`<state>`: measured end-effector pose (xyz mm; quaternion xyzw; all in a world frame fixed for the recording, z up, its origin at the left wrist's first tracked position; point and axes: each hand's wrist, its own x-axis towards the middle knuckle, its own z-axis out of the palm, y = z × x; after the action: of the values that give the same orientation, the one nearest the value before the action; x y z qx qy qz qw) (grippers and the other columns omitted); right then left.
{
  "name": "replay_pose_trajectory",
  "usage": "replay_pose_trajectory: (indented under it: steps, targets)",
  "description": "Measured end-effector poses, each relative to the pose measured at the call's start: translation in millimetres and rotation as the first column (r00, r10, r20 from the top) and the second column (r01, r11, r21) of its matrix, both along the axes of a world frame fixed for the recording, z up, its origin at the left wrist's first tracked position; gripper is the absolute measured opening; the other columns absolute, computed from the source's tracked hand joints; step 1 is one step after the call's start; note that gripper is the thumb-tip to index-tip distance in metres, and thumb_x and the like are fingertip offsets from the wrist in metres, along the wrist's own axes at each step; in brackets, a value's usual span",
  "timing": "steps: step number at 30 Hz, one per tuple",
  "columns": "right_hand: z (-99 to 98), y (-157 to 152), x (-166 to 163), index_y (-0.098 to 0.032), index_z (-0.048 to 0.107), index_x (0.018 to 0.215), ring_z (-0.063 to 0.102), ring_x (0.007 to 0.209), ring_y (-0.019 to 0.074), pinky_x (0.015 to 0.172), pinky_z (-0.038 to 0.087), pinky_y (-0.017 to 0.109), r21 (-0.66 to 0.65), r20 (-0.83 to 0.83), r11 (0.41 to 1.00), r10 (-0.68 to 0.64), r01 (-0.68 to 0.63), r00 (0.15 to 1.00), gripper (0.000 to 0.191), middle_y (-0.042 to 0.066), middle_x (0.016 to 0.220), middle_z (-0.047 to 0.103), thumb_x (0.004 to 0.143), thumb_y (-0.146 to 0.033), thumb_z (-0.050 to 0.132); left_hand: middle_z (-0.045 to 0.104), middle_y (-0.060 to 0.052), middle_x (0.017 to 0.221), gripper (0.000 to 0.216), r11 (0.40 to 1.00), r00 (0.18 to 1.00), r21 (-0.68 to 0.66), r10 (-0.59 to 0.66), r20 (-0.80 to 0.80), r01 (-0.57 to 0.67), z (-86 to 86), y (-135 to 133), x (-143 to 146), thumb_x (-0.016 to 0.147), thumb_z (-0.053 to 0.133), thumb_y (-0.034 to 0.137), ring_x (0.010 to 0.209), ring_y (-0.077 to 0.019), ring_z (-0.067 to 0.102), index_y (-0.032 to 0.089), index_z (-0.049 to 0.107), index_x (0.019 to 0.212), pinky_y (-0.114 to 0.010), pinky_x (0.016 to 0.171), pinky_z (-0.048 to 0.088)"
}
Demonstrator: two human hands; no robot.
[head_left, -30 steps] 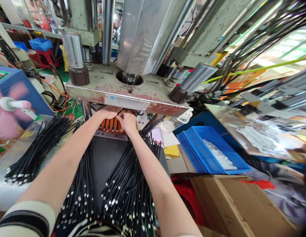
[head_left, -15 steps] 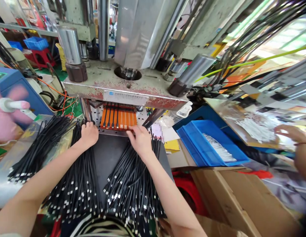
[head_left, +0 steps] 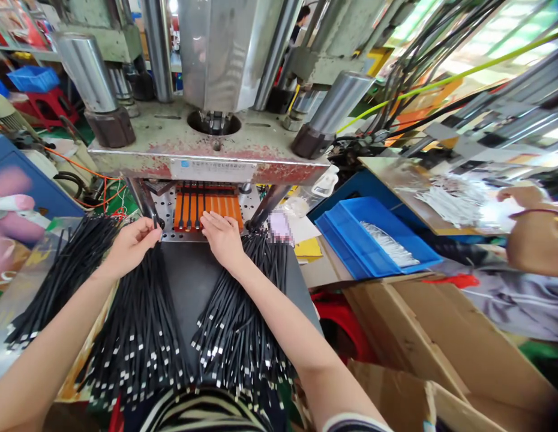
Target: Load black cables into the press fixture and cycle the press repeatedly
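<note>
My left hand (head_left: 131, 245) is closed in a pinch on the end of a black cable (head_left: 155, 219), above the upper end of the middle cable bundle (head_left: 144, 312). My right hand (head_left: 222, 239) lies with its fingers stretched out over the right part of an orange slotted block (head_left: 183, 221). Several black cables (head_left: 189, 207) lie side by side in the block's left slots; the fingers hide some slots. The block sits on a perforated metal plate (head_left: 170, 227) under the press (head_left: 216, 144). Below my right wrist spreads another black cable bundle (head_left: 243, 324) with pale metal ends.
A third cable bundle (head_left: 63, 270) lies at the left, near a pink fan (head_left: 13, 207). Press posts (head_left: 141, 201) flank the block. At right stand a blue tray (head_left: 373, 240) of white cables and a cardboard box (head_left: 405, 318); another person's hand (head_left: 524, 198) is beyond.
My right hand has moved from the block's right front edge onto its slots, fingers now flatter. My left hand has turned and now shows a cable end in its pinch. The view has shifted.
</note>
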<state>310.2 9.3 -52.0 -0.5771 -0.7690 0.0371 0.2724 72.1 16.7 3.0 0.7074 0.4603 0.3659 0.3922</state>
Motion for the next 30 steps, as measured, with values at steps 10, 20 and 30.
replay_pose_trajectory:
  steps: [10,20,30]
  targets:
    - [31.1,-39.2,58.3,-0.015,0.068,0.117,0.064,0.107,0.027,0.093,0.048,0.039,-0.064,0.018,0.951,-0.303,0.303,0.953,0.032,0.017,0.113,0.07,0.097,-0.031,0.049,0.048,0.003,0.061,0.02,0.876,0.777,-0.387,0.023,0.63,0.288,63.9,-33.8,45.6,0.073,0.077,0.032,0.043,-0.0028,0.03,0.018,0.063,0.079,-0.018,0.04,0.028]
    - [-0.7,-95.3,88.7,-0.021,0.074,0.09,0.071,0.088,0.0267,0.072,0.048,0.033,-0.463,0.335,0.681,-0.458,0.567,0.824,0.027,0.012,0.089,0.075,0.093,-0.038,0.052,0.057,0.0,0.075,0.015,0.952,0.939,-0.163,-0.21,0.273,0.261,18.1,-14.5,104.6,0.085,0.055,0.026,0.055,-0.0066,0.045,0.017,0.059,0.096,-0.017,0.046,0.035]
    - [13.2,-99.3,74.8,-0.019,0.063,0.072,0.062,0.064,0.0178,0.06,0.042,0.027,-0.25,-0.111,0.872,-0.458,0.421,0.882,0.021,0.004,0.07,0.067,0.088,-0.03,0.057,0.06,0.0,0.075,0.016,0.912,0.903,-0.138,-0.344,0.256,0.387,27.0,-13.2,111.0,0.084,0.057,0.024,0.051,-0.0045,0.046,0.015,0.063,0.096,-0.018,0.05,0.039]
